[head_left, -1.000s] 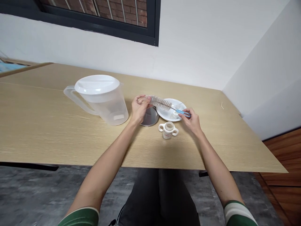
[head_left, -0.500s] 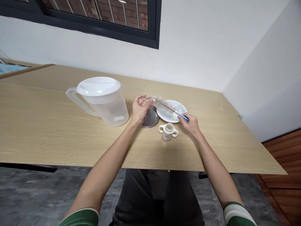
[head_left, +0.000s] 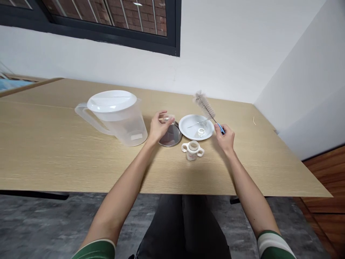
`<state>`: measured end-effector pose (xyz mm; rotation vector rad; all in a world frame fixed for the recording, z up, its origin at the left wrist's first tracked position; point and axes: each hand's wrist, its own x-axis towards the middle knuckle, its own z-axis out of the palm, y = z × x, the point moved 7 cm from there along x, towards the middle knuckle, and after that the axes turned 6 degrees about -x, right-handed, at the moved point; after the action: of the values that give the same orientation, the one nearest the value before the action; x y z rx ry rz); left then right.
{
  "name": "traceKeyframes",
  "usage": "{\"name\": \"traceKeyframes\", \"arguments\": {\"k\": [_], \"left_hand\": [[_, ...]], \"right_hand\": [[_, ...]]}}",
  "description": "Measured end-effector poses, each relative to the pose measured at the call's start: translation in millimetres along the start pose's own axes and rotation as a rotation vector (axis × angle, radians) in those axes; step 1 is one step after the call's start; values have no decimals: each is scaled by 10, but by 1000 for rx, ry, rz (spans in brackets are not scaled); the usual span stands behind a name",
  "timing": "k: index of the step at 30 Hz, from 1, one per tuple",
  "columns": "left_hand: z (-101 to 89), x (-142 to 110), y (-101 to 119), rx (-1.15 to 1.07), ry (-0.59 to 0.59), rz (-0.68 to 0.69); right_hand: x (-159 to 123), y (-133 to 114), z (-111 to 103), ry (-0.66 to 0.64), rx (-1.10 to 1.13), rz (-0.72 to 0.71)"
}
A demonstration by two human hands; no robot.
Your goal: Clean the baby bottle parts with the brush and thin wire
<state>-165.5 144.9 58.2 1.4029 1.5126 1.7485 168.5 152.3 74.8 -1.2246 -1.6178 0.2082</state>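
- Ctr: clear pc. (head_left: pixel 169 119), pinched in fingers of L hand (head_left: pixel 158 127)
- Rt of ctr: brush (head_left: pixel 206 106), in R hand (head_left: pixel 225 138), fingers curled
- Ctr, nr plate (head_left: pixel 188 133): 2-handled cup (head_left: pixel 192 151)

A pale wood-grain bench (head_left: pixel 81 169) carries a lidded translucent pitcher (head_left: pixel 124 126) — upright, its handle toward the left end. Near it lies a round metal tray (head_left: pixel 171 138), with a white plate (head_left: pixel 188 133) just beside. In front of the plate stands a small two-handled cup (head_left: pixel 192 155), open at the top — and a thin pale strand (head_left: pixel 254 121) lies well apart, toward the right.
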Motion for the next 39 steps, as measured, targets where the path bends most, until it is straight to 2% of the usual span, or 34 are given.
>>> {"name": "traceKeyframes", "arguments": {"k": [3,5,9,16,23,29,32,35,39], "left_hand": [[26,4,-19,363,-101,71],[69,-3,-57,493,-172,91],[115,-18,-176,585,-248,22],[108,-48,-223,784,-267,-16],[127,-75,-120,767,-203,34],[175,-138,93,598,-119,179],[230,-171,190,554,-123,232],[373,-146,252,516,-240,226],[730,-80,317,587,-514,199]], "right_hand": [[-1,-4,-2,0,-17,-2],[4,5,3,-4,-21,4],[19,29,-9,4,-19,17],[29,37,-29,17,-26,18],[33,14,-52,41,-30,15],[36,34,-74,89,-54,31],[40,59,-81,115,-58,36],[50,76,-85,124,-54,44],[59,73,-97,133,-47,43]]}}
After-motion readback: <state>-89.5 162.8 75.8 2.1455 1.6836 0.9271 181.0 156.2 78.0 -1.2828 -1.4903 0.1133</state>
